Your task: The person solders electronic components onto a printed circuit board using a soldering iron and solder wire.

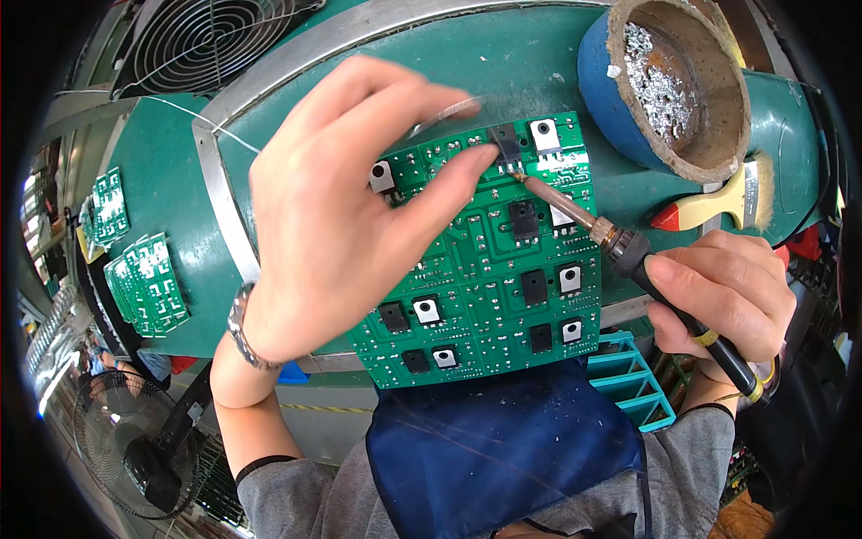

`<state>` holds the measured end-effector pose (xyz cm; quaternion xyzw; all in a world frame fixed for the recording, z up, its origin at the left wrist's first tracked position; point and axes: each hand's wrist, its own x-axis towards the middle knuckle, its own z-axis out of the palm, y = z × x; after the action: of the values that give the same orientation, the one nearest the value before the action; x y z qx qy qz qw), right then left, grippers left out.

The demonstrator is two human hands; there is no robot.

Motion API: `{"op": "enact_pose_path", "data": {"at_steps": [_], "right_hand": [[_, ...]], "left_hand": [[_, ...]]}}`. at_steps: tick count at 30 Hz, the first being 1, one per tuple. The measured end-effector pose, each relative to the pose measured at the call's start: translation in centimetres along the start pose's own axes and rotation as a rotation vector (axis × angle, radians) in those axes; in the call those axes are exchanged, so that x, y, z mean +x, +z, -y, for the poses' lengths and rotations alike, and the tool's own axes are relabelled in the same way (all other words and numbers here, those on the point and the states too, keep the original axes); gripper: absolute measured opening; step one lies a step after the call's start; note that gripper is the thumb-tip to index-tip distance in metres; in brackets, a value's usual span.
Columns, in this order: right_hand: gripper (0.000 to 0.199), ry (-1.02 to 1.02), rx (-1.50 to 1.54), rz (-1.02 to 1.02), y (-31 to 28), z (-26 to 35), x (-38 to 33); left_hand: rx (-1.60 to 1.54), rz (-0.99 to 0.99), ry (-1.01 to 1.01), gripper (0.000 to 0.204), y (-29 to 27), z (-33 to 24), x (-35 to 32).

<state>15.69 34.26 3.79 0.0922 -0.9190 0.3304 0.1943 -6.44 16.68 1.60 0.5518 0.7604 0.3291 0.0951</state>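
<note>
A green circuit board (489, 296) with several black and white square parts lies on the green bench, its near edge over my blue apron. My left hand (346, 207) rests on the board's left side, and a fingertip presses a black component (505, 144) near the far edge. A thin solder wire (449, 112) curves past those fingers. My right hand (727, 292) grips a black-handled soldering iron (628, 247). Its tip touches the board just beside the pressed component.
A round blue pot (669, 85) holding silvery solder scraps stands at the far right, a yellow-handled brush (718, 208) beside it. Stacks of green boards (144, 283) lie at the left. A fan guard (211, 36) is at the back; a teal rack (633, 377) sits below the bench.
</note>
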Motion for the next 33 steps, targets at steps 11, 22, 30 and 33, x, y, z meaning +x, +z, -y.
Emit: {"op": "enact_pose_path", "data": {"at_steps": [11,22,30,33], "right_hand": [[0.027,0.003,-0.020,0.019,-0.1,0.0,0.0],[0.029,0.077,-0.069,-0.021,0.0,0.7,-0.7],[0.036,0.037,-0.036,0.005,-1.6,1.9,-1.4],[0.036,0.035,-0.056,0.023,-2.3,2.0,-2.0]], "left_hand": [[-0.233,0.401,-0.159,0.022,0.6,1.3,3.4],[-0.213,0.404,-0.150,0.018,1.0,1.4,3.4],[-0.261,0.385,-0.146,0.019,0.8,1.7,2.9],[-0.269,0.419,-0.186,0.019,0.6,1.8,2.9]]}}
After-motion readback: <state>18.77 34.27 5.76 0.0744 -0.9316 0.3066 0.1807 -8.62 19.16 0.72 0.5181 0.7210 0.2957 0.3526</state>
